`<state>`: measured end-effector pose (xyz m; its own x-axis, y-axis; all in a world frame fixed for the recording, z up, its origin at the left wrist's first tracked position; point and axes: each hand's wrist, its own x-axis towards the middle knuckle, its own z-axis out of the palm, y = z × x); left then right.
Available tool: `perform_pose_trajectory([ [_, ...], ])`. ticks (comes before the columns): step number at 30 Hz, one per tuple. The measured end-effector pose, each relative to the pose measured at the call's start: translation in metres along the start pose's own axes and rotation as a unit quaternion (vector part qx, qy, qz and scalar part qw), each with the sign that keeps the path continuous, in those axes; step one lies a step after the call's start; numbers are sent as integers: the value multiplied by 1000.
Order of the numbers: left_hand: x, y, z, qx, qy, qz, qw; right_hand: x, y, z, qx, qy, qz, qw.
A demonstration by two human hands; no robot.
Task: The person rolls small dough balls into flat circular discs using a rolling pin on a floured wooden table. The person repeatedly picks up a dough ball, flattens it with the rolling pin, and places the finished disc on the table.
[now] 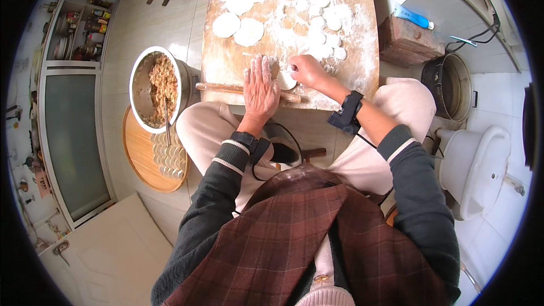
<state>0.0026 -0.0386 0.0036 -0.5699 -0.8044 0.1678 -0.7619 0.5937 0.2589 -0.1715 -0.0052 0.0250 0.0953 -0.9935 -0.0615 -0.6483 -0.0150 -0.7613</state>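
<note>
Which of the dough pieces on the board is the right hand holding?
The small round dough piece at the board's near edge, pinched by the right hand beside the left hand. The other pieces lie untouched farther back.

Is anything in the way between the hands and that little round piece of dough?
Nothing visible. The right hand already pinches the dough round at its edge, and the left hand lies flat on the rolling pin right beside it on the floured board.

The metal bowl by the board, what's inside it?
The bowl holds brownish minced filling with a utensil handle sticking out. The utensil's tip and the bowl's bottom are buried under the filling.
</note>
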Motion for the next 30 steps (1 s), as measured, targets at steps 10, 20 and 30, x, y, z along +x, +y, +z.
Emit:
perform_pose_trajectory([
  [10,-2,-1,1,5,-5,-28,1000,0,-1,2,-55,6,2,998],
  [20,13,6,-7,-34,57,-19,998,2,-3,0,-126,20,-52,991],
  [30,9,-3,8,-43,77,10,996,3,1,3,-152,-30,-17,988],
])
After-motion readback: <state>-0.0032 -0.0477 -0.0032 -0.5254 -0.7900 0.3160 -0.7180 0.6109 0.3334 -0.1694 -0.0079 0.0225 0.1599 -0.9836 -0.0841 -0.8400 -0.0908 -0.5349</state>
